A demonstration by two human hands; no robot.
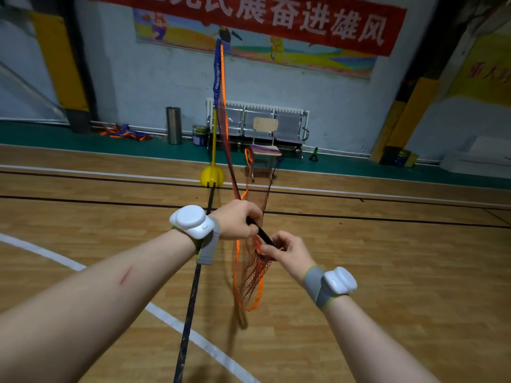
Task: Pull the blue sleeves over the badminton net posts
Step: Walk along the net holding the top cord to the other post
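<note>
left hand point(239, 220) — grips black rod point(261, 232) | right hand point(290, 251) — pinches orange net point(250, 277)

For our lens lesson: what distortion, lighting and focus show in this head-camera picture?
Head view: wide-angle distortion leans the yellow pillar inward; lighting dim, shadows soft; the left hand gripping the black post and right hand pinching the net look sharp.
</note>
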